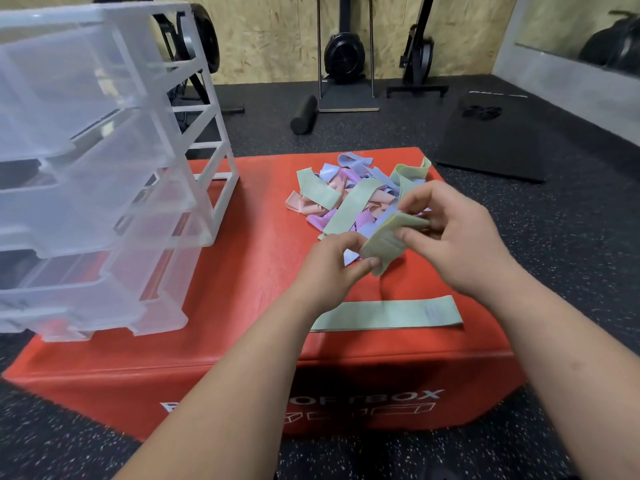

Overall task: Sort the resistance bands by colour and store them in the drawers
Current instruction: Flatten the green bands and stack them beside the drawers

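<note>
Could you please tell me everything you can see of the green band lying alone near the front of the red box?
The green band is a pale sage-green strip lying flat, fabric-like in look, with a faint lighter patch near its right end. It runs left to right on top of the red box, close to the front edge and apart from the mixed pile. Nothing grips it; the left forearm crosses above its left end, hiding that part.
</note>
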`<action>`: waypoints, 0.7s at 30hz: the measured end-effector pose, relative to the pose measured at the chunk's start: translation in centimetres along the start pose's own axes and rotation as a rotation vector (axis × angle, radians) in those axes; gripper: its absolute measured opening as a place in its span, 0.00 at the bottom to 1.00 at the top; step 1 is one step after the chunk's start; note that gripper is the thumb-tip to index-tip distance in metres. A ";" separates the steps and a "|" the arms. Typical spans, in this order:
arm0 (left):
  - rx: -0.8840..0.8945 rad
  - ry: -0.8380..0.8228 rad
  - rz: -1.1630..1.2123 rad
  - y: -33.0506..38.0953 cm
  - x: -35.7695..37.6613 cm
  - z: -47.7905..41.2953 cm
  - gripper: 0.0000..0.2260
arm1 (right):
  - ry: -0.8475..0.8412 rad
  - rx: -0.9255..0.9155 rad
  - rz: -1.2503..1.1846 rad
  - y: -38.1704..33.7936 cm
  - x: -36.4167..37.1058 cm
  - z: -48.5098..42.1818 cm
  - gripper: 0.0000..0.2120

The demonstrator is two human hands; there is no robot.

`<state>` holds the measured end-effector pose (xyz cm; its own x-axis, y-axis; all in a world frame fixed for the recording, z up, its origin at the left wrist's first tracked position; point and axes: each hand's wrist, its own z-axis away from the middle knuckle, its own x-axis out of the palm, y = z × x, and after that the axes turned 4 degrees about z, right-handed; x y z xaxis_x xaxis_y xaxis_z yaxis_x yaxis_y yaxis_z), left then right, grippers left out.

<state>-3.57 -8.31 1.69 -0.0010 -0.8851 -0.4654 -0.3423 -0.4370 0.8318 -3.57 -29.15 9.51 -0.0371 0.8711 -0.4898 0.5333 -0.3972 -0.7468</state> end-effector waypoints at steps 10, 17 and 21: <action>-0.097 0.037 -0.385 -1.3 -3.8 2.2 0.06 | 0.373 0.215 -0.319 1.6 -3.2 1.2 0.16; -0.291 0.037 -0.242 -1.9 -6.5 5.4 0.05 | 0.218 0.639 -0.297 6.1 -4.6 3.5 0.15; -0.413 0.102 -0.121 -2.4 -6.8 6.9 0.06 | 0.069 0.776 -0.151 7.0 -4.3 4.5 0.19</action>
<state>-9.23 -0.13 0.80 0.1155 -0.8260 -0.5517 0.0704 -0.5472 0.8340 -3.49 -36.95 4.37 0.0035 0.9376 -0.3478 -0.2159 -0.3389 -0.9157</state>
